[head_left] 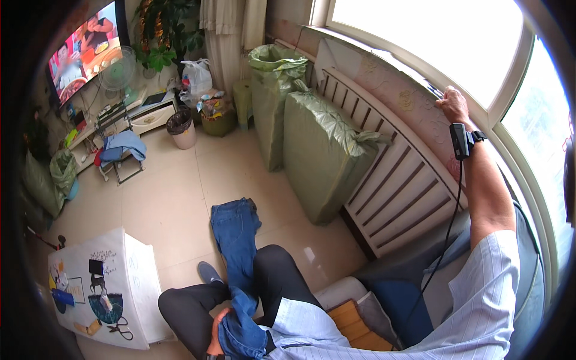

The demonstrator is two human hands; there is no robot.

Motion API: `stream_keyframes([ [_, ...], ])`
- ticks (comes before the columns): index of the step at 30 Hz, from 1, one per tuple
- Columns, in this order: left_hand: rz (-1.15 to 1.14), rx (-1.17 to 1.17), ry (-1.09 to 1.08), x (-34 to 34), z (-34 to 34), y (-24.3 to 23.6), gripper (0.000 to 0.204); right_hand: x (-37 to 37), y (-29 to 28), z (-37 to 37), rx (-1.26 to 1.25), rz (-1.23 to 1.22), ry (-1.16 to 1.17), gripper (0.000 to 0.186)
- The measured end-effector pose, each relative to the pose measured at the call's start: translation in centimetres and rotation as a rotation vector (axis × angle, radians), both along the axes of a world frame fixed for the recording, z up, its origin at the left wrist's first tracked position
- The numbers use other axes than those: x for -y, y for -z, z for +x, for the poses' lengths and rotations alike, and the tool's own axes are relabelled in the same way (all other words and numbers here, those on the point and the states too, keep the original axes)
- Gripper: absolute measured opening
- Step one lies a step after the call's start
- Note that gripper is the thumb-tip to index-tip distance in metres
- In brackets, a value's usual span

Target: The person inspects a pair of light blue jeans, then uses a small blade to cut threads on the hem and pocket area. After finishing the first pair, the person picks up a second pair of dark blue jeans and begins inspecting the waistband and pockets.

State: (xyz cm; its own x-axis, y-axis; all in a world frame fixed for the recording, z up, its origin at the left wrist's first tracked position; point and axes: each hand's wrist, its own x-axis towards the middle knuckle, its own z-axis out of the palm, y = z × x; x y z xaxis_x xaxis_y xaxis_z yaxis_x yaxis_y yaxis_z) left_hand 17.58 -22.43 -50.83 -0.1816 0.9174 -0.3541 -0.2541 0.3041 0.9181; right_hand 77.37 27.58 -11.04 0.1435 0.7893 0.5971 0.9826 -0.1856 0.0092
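Observation:
A pair of blue jeans (235, 231) stretches from my lap down between my knees, its far end spread out over the floor. At my lap, my left hand (218, 331) is closed on the near part of the denim, with its fingers partly hidden by the cloth. My right arm reaches far out to the window sill (393, 59). There my right hand (454, 105) is closed with bent fingers at the sill's edge; what they hold, if anything, is too small to make out.
At lower left stands a white-covered table (84, 264) with scissors (120, 329) on it. Green wrapped bundles (327, 147) lean by a white slatted panel (390, 174). Farther off are a waste bin (182, 129), a folding chair (123, 153) with clothes, a fan and a television.

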Motion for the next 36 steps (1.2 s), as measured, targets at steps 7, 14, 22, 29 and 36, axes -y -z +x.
stream_keyframes([
  [7,-0.001,0.007,-0.013,0.8,-0.2,0.1,0.023,0.5,2.2,-3.8,0.050,0.379,-0.192,0.015],
  [14,-0.017,0.020,0.004,0.9,-0.5,0.4,0.023,-1.8,8.1,-13.2,0.108,0.270,-0.447,0.018],
  [22,-0.086,0.039,0.067,0.9,-1.6,1.1,0.022,-4.6,24.1,-17.5,-0.196,0.010,-0.313,0.017],
  [29,-0.165,0.061,0.100,0.8,-2.0,1.7,0.022,-4.9,28.5,-18.7,-0.106,-0.035,-0.232,0.018],
  [36,-0.176,0.078,0.131,0.0,-1.8,2.2,0.022,-3.8,28.1,-18.4,0.011,-0.027,-0.299,0.020],
])
